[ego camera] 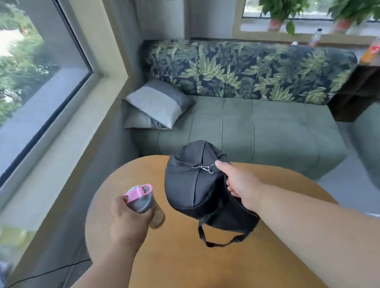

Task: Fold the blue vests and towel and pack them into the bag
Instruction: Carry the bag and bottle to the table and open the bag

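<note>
Rounded orange-brown wooden tabletop (pixel 184 267): near half bare, open to a hand from the front edge. Obstacles: black fabric duffel bag (pixel 195 185) standing at centre-far, its strap loop (pixel 219 241) trailing toward the near side; grey bottle with pink flip lid (pixel 143 199) just left of bag, narrow gap between them.

A green sofa (pixel 252 124) (leaf-print backrest) stands beyond the wooden table (pixel 171 250), between daylit windows (pixel 14 67).
</note>
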A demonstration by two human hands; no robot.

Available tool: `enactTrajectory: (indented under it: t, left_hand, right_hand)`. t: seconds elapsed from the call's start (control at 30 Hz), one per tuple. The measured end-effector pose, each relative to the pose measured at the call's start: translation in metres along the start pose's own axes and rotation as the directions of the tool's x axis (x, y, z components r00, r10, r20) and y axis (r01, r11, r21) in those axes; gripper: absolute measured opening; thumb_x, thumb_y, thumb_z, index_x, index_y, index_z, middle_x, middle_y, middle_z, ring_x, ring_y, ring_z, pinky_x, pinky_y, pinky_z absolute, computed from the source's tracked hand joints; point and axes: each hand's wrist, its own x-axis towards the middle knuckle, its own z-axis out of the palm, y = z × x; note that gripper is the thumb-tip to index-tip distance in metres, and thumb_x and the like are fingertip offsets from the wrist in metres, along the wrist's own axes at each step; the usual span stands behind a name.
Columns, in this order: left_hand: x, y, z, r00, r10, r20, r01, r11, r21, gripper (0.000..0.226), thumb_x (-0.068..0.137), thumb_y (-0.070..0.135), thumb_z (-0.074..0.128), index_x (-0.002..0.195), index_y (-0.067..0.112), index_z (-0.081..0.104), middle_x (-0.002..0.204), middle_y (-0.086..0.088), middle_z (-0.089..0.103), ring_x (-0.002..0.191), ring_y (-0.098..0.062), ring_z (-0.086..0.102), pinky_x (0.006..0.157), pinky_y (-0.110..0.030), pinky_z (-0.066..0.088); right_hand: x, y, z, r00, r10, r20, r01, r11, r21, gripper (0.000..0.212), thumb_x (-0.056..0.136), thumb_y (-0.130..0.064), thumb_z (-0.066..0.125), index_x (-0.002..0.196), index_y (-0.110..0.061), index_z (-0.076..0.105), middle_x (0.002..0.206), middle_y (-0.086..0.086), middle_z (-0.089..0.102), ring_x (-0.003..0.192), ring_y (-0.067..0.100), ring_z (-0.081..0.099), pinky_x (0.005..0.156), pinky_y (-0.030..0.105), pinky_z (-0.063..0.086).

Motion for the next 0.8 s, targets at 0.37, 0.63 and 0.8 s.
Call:
enactTrajectory:
  t: [0.37, 0.63, 0.8]
  left_hand:
    - [0.075, -0.097, -0.043, 0.979, -0.162, -0.125, 0.152, 0.984, -0.089, 0.117, 0.073, 0.031, 0.092, 0.16, 0.044, 0.015, 0.148, 0.001, 0.042, 0.116, -0.029, 0.061, 0.081, -0.038, 0.05]
    - [0.107, -0.135, -0.022, 0.973, -0.21, -0.092, 0.215, 0.975, 0.052, 0.092, 0.073, 0.041, 0.091, 0.148, 0.027, 0.039, 0.141, -0.002, 0.035, 0.1, -0.033, 0.062, 0.084, -0.044, 0.056]
    - [0.126, -0.149, -0.007, 0.979, -0.179, -0.098, 0.188, 0.978, 0.093, 0.082, 0.069, 0.041, 0.093, 0.133, 0.03, 0.044, 0.118, 0.006, 0.032, 0.104, -0.034, 0.061, 0.092, -0.052, 0.057]
  right_hand:
    - [0.049, -0.027, 0.129, 0.876, -0.321, 0.36, 0.466, 0.368, -0.805, 0.047, 0.092, -0.053, 0.064, 0.063, -0.023, 0.043, 0.082, -0.004, 0.048, 0.083, 0.026, 0.053, 0.072, 0.038, 0.043]
    - [0.062, 0.06, 0.164, 0.807, -0.039, 0.59, 0.587, -0.064, -0.807, 0.04, 0.105, -0.056, 0.046, 0.107, -0.023, 0.068, 0.106, 0.0, 0.04, 0.109, 0.031, 0.049, 0.099, 0.046, 0.041]
    - [0.076, 0.094, 0.182, 0.78, -0.033, 0.625, 0.624, -0.029, -0.781, 0.031, 0.107, -0.047, 0.047, 0.117, -0.029, 0.07, 0.127, 0.001, 0.047, 0.12, 0.03, 0.048, 0.105, 0.046, 0.039]
